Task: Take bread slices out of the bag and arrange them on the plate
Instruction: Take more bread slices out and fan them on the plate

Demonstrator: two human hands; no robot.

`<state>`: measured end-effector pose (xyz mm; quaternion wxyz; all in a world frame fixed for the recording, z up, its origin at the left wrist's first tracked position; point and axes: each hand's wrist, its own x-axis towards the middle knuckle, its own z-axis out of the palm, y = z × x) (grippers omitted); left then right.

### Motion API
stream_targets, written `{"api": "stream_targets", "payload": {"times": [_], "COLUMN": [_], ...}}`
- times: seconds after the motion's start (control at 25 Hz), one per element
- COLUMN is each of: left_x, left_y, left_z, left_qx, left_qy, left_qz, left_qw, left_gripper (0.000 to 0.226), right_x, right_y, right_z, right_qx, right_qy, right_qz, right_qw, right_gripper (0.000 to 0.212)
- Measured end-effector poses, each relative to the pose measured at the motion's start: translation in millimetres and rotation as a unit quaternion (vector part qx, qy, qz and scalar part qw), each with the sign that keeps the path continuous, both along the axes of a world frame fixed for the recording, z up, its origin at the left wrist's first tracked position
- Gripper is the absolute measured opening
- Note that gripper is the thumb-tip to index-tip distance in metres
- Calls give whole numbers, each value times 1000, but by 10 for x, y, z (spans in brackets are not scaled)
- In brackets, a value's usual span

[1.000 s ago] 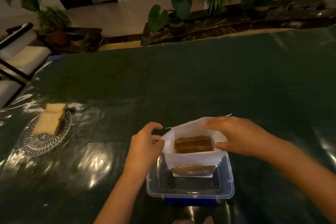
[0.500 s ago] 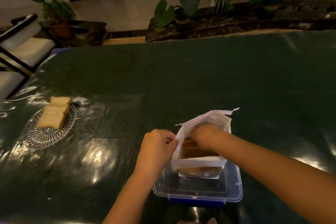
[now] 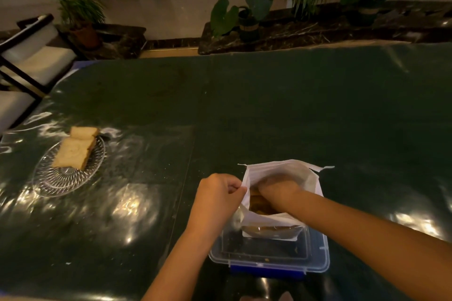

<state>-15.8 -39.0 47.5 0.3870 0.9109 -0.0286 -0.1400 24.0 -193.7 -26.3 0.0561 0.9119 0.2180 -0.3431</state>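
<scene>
Progress: two bread slices (image 3: 74,153) lie on the glass plate (image 3: 61,179), far left of the person. One lies flat toward the middle, the other leans over the far rim, and the two overlap. More bread (image 3: 259,203) shows brown inside the bag (image 3: 281,171), so I judge the job partly done, with slices left to move.

Left hand (image 3: 217,194): closed in a pinch on the bag's left edge, holding the mouth open.

Right hand (image 3: 278,187): reached down inside the bag among the slices. The fingers are hidden by the paper and bread, so I cannot tell whether they grip a slice yet.

Bag: white, upright, mouth wide, standing in a clear plastic box (image 3: 315,256) with a blue base, near the person and right of centre.

Surface: a wide dark green table (image 3: 269,105) under a glossy clear cover that throws back bright patches of lamp light. The plate and the box stand well apart.

Room: dim. Beyond the far edge runs a dark stone ledge with potted plants (image 3: 247,2), then a pale tiled floor. A white cushioned chair (image 3: 31,58) with a dark frame stands at far left.
</scene>
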Motion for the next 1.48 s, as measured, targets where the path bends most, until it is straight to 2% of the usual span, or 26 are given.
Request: {"api": "stream_targets", "payload": {"times": [0.12,0.2,0.28,0.32,0.4,0.48,0.6,0.68,0.8,0.88,0.96,1.12,1.28,1.4,1.48], "left_x": [-1,-7,-5,-4,3,12,47,101,128,119,114,151,180,196,197], "left_y": [-11,-14,-11,-7,8,42,82,112,102,39,-45,-114,51,275,490], "left_z": [-5,-16,-35,-41,-51,-46,-19,25,115,197,256,380,539,612,639], "left_qx": [-5,-7,-17,-21,-24,-30,-55,-70,-95,-85,-107,-208,-305,-361,-382], "left_qy": [-7,-14,-18,-20,-27,-36,-63,-72,-62,-75,-95,-151,-171,-180,-198], "left_qz": [3,6,9,9,0,-14,-3,16,-40,-83,-106,-91,-57,-18,13], "left_qw": [1000,1000,1000,1000,999,999,996,995,993,990,984,962,935,915,903], "left_gripper": [14,15,15,14,15,18,14,33,78,89,84,45,35,28,26], "right_x": [13,-42,-73,-102,-149,-177,-179,-165,-139,-122,-101,-53,52,115,128], "right_y": [-104,-136,-161,-170,-241,-330,-476,-537,-612,-631,-638,-616,-516,-379,-229], "right_z": [-6,91,173,271,469,675,1004,1231,1521,1700,1874,2177,2323,2276,2121], "right_qx": [9,30,89,116,154,197,212,208,235,252,267,300,382,507,608], "right_qy": [-43,-74,-112,-100,-98,-123,-160,-166,-155,-157,-170,-180,-182,-143,-81], "right_qz": [26,38,8,-49,-91,-80,-68,-59,-52,-37,-9,28,8,-77,-155], "right_qw": [999,996,990,987,979,969,962,962,958,954,949,936,906,847,775], "right_gripper": [18,13,19,23,25,22,14,10,11,13,15,18,29,54,70]}}
